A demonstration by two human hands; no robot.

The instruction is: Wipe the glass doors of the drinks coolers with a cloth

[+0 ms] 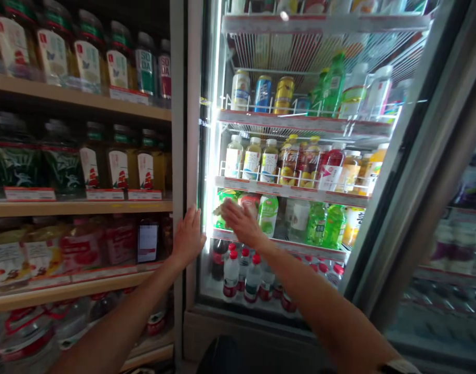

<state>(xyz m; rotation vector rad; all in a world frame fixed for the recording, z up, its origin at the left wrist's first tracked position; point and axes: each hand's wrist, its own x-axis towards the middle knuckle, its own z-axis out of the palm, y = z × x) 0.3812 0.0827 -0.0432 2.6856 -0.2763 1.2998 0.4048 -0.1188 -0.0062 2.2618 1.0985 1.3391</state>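
My left hand (189,235) lies against the upright frame (193,130) at the left side of a lit drinks fridge, its fingers stretched upward and nothing seen in it. My right hand (243,222) is held out flat in front of the fridge's fourth shelf, fingers extended to the left. A small pale patch shows by its fingertips; I cannot make out what it is. Behind this hand stand a green-labelled white bottle (268,215) and a partly covered green package (227,195). Faint reflections suggest glass before the shelves; whether the palm touches it I cannot tell.
Wooden shelves (82,208) of bottled drinks stand at the left, with a phone-like lit screen (147,243) among them. Cans (263,93) and bottles fill the fridge's upper racks. Red-capped bottles (253,280) stand at its bottom. A thick metal door edge (428,176) slants along the right.
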